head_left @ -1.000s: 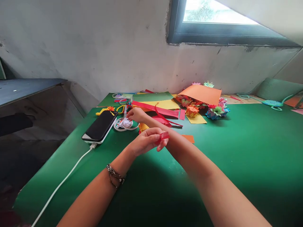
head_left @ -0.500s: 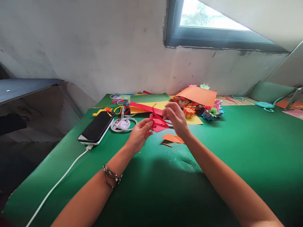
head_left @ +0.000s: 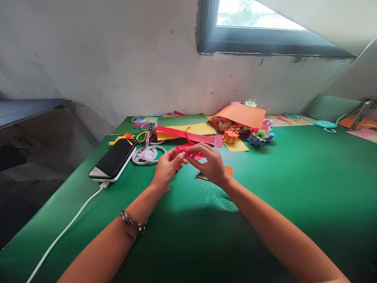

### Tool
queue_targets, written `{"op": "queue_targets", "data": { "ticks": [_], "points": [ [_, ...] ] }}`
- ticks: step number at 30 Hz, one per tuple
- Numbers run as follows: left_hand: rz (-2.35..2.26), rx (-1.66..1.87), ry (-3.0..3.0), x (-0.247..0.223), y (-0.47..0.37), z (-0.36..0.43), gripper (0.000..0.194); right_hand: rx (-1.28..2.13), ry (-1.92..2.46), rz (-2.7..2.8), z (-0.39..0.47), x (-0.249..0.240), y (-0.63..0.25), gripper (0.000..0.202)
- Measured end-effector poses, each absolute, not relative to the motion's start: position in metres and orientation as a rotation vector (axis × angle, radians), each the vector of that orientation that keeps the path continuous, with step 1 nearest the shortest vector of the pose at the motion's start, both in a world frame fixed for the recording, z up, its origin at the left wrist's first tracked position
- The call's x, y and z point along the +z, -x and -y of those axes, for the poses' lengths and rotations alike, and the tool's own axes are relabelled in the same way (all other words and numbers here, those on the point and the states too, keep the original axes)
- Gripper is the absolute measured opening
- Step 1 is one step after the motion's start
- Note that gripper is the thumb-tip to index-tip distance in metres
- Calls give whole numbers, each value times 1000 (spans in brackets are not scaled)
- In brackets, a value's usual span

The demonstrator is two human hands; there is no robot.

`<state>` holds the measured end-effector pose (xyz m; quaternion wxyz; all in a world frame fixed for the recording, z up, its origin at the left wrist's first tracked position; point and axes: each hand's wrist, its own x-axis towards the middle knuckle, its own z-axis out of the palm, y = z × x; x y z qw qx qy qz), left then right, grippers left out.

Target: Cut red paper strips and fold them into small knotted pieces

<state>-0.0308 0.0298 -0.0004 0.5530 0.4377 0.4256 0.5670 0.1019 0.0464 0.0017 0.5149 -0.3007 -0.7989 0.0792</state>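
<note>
Above the green tabletop, my left hand (head_left: 167, 169) pinches a small folded piece of red paper (head_left: 182, 151) between thumb and fingers. My right hand (head_left: 211, 164) meets it from the other side, its fingertips closed on the same paper; a thin curled end stands up near them. The fingers partly hide the paper's shape. Behind the hands lie red paper strips (head_left: 197, 136) on yellow and green sheets (head_left: 184, 120). Orange paper scraps (head_left: 229, 170) rest beside my right hand, partly covered by it.
A black phone (head_left: 114, 159) on a white block trails a white cable (head_left: 66, 232) at left. Beyond it are scissors (head_left: 147, 135) and white tape rolls (head_left: 149, 154). Folded paper flowers (head_left: 260, 135) sit under an orange sheet (head_left: 240, 114) at the back. A green pouch (head_left: 332, 108) stands far right.
My right hand has come down and left to join the left hand at the red paper, and its fingers have closed on it. The view has shifted slightly.
</note>
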Motion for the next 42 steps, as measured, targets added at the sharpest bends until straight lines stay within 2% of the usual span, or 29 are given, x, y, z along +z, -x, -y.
{"op": "queue_targets", "data": {
  "ticks": [15, 24, 31, 38, 42],
  "points": [
    [-874, 1329, -888, 0, 29, -31, 41, 430, 759, 1870, -44, 1, -101, 11],
    [-991, 1321, -969, 0, 32, -33, 37, 655, 792, 1793, -48, 0, -104, 7],
    [-1035, 1298, -1040, -4, 35, -35, 36, 615, 812, 1857, -52, 3, -113, 6],
    [-1056, 1261, -1064, -3, 36, -36, 34, 399, 789, 1983, -53, 4, -114, 6],
    [-1024, 1263, -1065, 0, 37, -35, 33, 603, 754, 1880, -51, 5, -113, 5]
  ]
}}
